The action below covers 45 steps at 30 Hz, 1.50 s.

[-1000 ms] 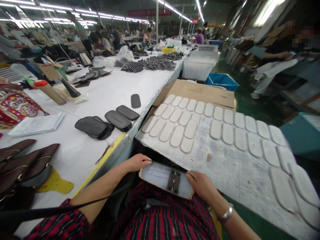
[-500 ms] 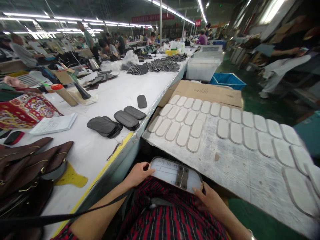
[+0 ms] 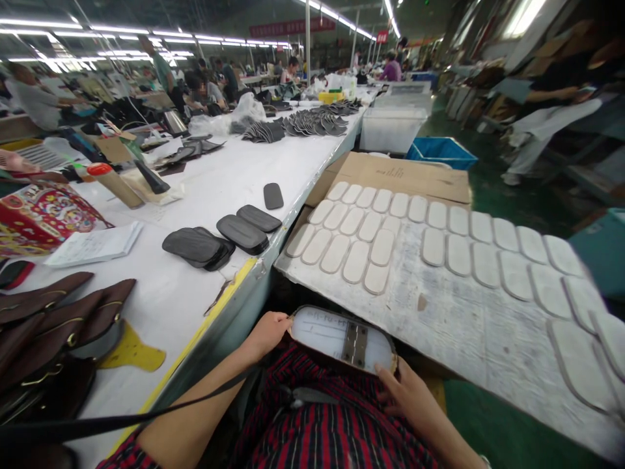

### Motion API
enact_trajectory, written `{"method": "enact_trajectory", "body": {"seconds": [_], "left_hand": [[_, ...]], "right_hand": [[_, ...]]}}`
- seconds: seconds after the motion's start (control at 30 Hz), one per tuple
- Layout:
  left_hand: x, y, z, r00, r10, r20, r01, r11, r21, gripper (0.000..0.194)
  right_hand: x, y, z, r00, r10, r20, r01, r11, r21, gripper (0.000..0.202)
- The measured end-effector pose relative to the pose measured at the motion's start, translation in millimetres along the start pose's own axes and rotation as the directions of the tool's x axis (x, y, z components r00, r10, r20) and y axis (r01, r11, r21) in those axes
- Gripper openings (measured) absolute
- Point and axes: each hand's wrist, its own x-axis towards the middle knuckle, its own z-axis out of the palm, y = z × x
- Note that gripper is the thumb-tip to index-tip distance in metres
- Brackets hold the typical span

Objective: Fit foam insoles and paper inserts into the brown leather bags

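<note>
Between my hands, above my lap, is an oval template [image 3: 319, 335] with a translucent white face, a dark rim and handwriting on it. A dark hinge-like strip [image 3: 355, 343] with several rivets crosses its face right of the middle. My left hand [image 3: 270, 331] pinches the template's left end, fingers closed at the rim. Its right end is held by my right hand [image 3: 399, 385], thumb at the near edge and other fingers partly hidden. Beyond it, a board [image 3: 410, 293] bears rows of pale oval pieces [image 3: 359, 262] with grey edges.
On the white table [image 3: 224, 176] to my left lie dark grey oval pieces [image 3: 243, 233] in stacks, brown leather parts [image 3: 73, 312] with zips, a notebook [image 3: 95, 244] and a bottle [image 3: 116, 185]. Plastic bins [image 3: 392, 127] and a blue crate [image 3: 441, 153] stand ahead. Co-workers sit farther off.
My left thumb has drawn back from the template's face to its left rim. The template and my right hand stay nearly in place; the view has shifted slightly.
</note>
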Motion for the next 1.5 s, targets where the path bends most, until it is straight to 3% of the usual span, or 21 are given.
{"method": "enact_trajectory", "body": {"seconds": [0.17, 0.27, 0.43, 0.57, 0.63, 0.8, 0.97, 1.13, 1.37, 1.5], "left_hand": [[-6, -6, 3.6, 0.979, 0.204, -0.012, -0.187, 0.921, 0.341, 0.024], [-7, -6, 3.3, 0.979, 0.198, 0.043, -0.196, 0.877, 0.439, 0.029], [-1, -1, -2.8, 0.976, 0.175, 0.133, -0.219, 0.832, 0.51, 0.031], [1, -9, -1.8, 0.973, 0.194, 0.122, -0.229, 0.821, 0.524, 0.033], [0, -16, 1.0, 0.971, 0.216, 0.106, -0.24, 0.833, 0.499, 0.036], [2, -20, 0.2, 0.967, 0.222, 0.121, -0.253, 0.846, 0.469, 0.043], [15, -10, -10.2, 0.967, 0.165, 0.193, -0.245, 0.81, 0.533, 0.041], [17, -12, -6.2, 0.971, 0.197, 0.136, -0.238, 0.74, 0.629, 0.038], [10, -16, 2.1, 0.98, 0.188, 0.056, -0.185, 0.785, 0.591, 0.037], [10, -11, 4.0, 0.983, 0.178, 0.04, -0.166, 0.788, 0.593, 0.037]], "right_hand": [[-9, -3, 13, 1.0, 0.014, 0.015, -0.018, 0.948, 0.318, 0.049], [-9, -3, 14, 0.998, -0.069, 0.0, 0.064, 0.914, 0.401, 0.046], [-7, 0, 5, 0.997, -0.056, -0.047, 0.066, 0.961, 0.267, 0.041], [-1, 4, -3, 0.98, -0.093, -0.175, 0.096, 0.995, 0.007, 0.03], [1, 5, -5, 0.977, -0.113, -0.182, 0.108, 0.993, -0.038, 0.024], [3, 2, -6, 0.986, -0.105, -0.13, 0.111, 0.993, 0.043, 0.023], [3, 3, -5, 0.981, -0.066, -0.183, 0.052, 0.995, -0.081, 0.033], [7, 3, -4, 0.97, -0.106, -0.22, 0.088, 0.992, -0.092, 0.031], [12, -4, -16, 0.996, -0.042, -0.082, 0.055, 0.986, 0.159, 0.025], [14, -9, -24, 0.998, -0.061, -0.024, 0.061, 0.998, 0.024, 0.031]]}}
